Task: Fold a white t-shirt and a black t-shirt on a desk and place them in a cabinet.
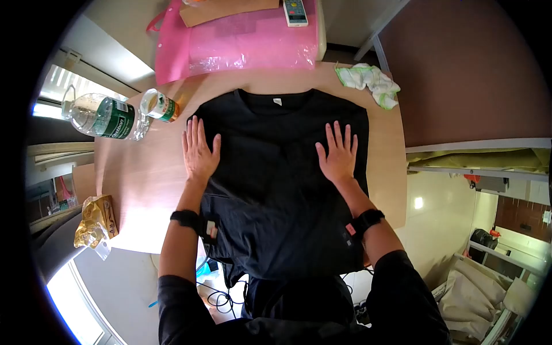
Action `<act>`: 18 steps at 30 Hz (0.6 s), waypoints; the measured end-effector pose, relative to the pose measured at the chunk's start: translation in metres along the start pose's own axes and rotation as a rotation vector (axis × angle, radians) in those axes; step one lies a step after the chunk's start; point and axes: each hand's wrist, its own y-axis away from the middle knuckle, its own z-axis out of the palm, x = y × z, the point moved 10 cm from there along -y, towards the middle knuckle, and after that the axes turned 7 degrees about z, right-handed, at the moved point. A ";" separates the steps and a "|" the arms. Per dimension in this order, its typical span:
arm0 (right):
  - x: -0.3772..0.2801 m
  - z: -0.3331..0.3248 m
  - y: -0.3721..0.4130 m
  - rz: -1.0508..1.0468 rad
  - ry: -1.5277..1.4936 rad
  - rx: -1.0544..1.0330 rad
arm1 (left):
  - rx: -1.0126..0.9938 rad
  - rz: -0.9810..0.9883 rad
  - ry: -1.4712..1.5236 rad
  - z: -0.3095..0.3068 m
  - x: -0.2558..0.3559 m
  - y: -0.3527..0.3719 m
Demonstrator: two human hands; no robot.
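A black shirt (pixel 270 172) lies spread on the light wooden table (pixel 138 178), its neckline with a small white label toward the far side. Its lower part reaches the table's near edge, close to my body. My left hand (pixel 199 150) rests flat on the shirt's upper left side, fingers stretched and pointing away from me. On the upper right side, my right hand (pixel 338 154) lies flat with its fingers spread. Neither hand holds anything. Some folds run through the middle and lower part of the fabric.
A large plastic bottle (pixel 115 118) and a cup (pixel 161 106) are at the left. A pink bag (pixel 247 46) with a remote (pixel 295 12) lies at the back. A white-green cloth (pixel 371 83) sits back right, a gold packet (pixel 96 221) near left. Cables (pixel 221 299) hang below.
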 end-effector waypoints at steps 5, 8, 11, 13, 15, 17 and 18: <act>0.010 0.009 -0.003 -0.046 0.031 -0.055 | -0.040 0.012 -0.010 0.022 -0.010 0.001; 0.013 -0.016 0.002 -0.014 -0.123 -0.073 | -0.014 -0.015 0.054 0.017 -0.013 0.007; 0.022 -0.075 0.037 -0.044 -0.371 0.043 | 0.016 0.007 0.283 -0.031 0.006 0.044; 0.059 -0.091 0.095 0.138 -0.371 0.026 | -0.059 -0.057 0.369 -0.047 0.006 0.099; 0.108 -0.097 0.172 0.351 -0.365 0.052 | 0.017 -0.092 0.415 -0.078 0.007 0.167; 0.133 -0.117 0.241 0.462 -0.298 0.064 | 0.043 -0.254 0.396 -0.095 -0.006 0.254; 0.151 -0.117 0.280 0.568 -0.285 0.017 | 0.022 -0.406 0.474 -0.097 -0.014 0.296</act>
